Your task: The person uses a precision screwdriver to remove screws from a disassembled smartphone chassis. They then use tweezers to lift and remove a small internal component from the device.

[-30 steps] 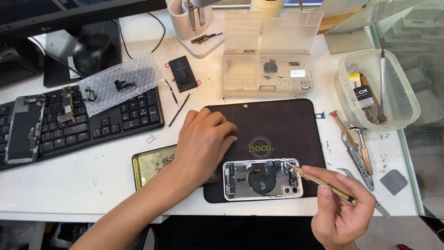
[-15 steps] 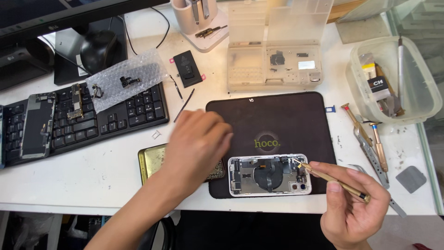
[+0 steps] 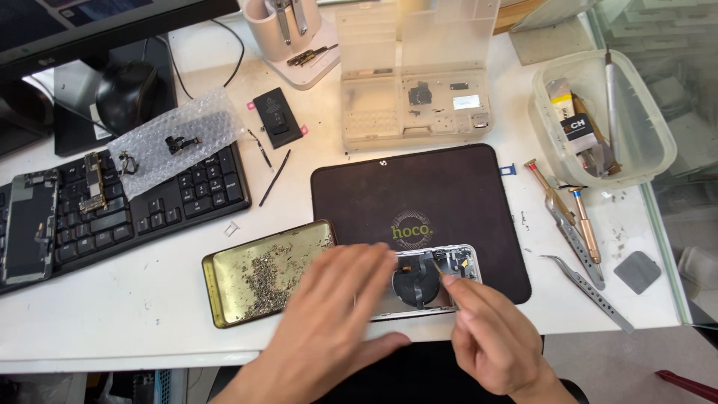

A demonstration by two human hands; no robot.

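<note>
An opened phone housing (image 3: pixel 443 278) with a round black coil lies at the near edge of a black work mat (image 3: pixel 419 191). My left hand (image 3: pixel 333 322) rests flat over the housing's left end, fingers spread and touching it. My right hand (image 3: pixel 493 340) is closed around a thin brass-coloured tool (image 3: pixel 440 271). The tool's tip is inside the housing next to the coil, and my hand hides most of its shaft. A gold tin tray (image 3: pixel 224 262) strewn with tiny screws sits just left of the mat, partly under my left hand.
A black keyboard (image 3: pixel 149 213) at the left carries a circuit board, a dismantled phone (image 3: pixel 26 224) and bubble wrap (image 3: pixel 176 138). A clear parts box (image 3: pixel 415 97) stands behind the mat. At the right are a plastic tub (image 3: pixel 636 150), screwdrivers (image 3: pixel 580 217) and tweezers (image 3: pixel 591 288).
My left hand slid from the mat's left part down onto the housing's left end. My right hand moved left, bringing the tool tip from the housing's right edge into its middle.
</note>
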